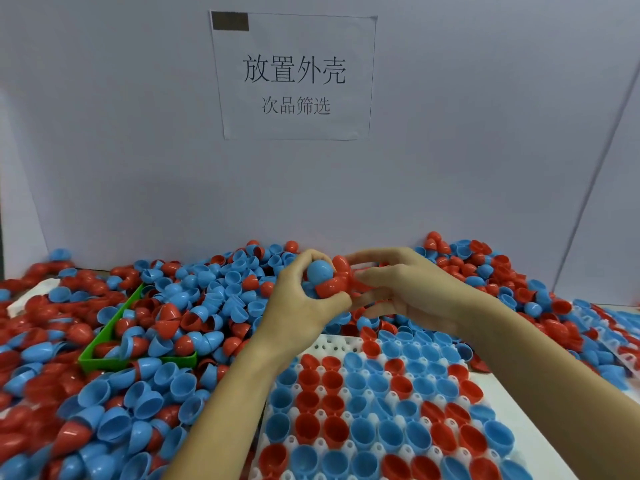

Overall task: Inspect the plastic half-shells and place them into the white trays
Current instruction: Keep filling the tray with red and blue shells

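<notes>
My left hand is raised above the far edge of the white tray, gripping a blue half-shell and a red half-shell pressed together. My right hand meets it from the right, with its fingertips on another red half-shell. The tray below holds several red and blue half-shells, open side up, in its sockets. A deep pile of loose half-shells covers the table to the left and behind.
A green bin full of half-shells sits left of my left forearm. A second white tray with shells lies at the far right. A grey wall with a printed paper sign closes off the back.
</notes>
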A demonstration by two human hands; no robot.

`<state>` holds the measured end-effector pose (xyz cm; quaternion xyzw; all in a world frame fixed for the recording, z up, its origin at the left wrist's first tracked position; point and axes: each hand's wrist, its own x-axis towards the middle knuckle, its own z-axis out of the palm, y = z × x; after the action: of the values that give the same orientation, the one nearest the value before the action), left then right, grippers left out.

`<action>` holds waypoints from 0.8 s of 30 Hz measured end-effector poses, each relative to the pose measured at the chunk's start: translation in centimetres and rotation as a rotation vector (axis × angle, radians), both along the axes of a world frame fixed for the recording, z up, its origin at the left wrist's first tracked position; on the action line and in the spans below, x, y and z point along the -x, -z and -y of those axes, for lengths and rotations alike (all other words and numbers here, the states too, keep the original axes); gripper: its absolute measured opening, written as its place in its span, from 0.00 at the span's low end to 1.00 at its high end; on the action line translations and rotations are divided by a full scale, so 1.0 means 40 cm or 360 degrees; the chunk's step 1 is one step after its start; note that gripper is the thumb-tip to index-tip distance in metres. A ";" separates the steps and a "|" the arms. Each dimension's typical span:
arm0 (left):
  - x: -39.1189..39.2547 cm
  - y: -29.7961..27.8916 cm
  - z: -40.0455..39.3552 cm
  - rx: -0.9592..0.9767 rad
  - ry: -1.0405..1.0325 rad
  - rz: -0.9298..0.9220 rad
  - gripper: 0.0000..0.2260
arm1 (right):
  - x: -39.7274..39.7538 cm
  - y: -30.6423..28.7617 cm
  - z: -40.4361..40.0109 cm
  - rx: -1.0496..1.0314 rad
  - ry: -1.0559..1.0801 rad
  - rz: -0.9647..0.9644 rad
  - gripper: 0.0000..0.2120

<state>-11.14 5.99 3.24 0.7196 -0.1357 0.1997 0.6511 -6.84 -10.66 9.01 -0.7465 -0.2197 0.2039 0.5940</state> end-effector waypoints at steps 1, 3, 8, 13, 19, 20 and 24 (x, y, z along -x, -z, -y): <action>0.000 0.000 0.000 -0.0003 0.0014 0.0015 0.12 | -0.001 -0.003 0.004 -0.0012 -0.0015 -0.0014 0.12; 0.001 0.000 0.000 -0.0042 0.0040 0.0047 0.12 | -0.001 -0.008 0.008 0.0012 -0.0016 -0.0005 0.13; 0.007 -0.004 -0.014 -0.0135 0.0132 0.0116 0.11 | -0.005 -0.004 0.013 0.0095 -0.0012 0.0040 0.10; 0.010 -0.010 -0.016 -0.0291 0.0218 0.0148 0.14 | -0.007 0.004 0.006 0.0137 0.0152 0.0163 0.11; 0.013 -0.005 -0.013 -0.0163 0.0159 0.0050 0.21 | -0.006 0.009 -0.007 -0.0028 0.0376 0.0261 0.06; 0.013 -0.004 -0.012 -0.0146 0.0153 0.0028 0.24 | -0.006 0.009 -0.009 -0.0058 0.0404 0.0276 0.06; 0.014 0.001 -0.008 -0.0089 0.0132 -0.0054 0.32 | -0.013 0.010 -0.016 -0.0149 0.0486 0.0308 0.06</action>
<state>-11.71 6.30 3.20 0.7346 -0.1598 0.1564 0.6406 -6.32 -10.02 8.63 -0.7588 -0.1692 0.0283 0.6283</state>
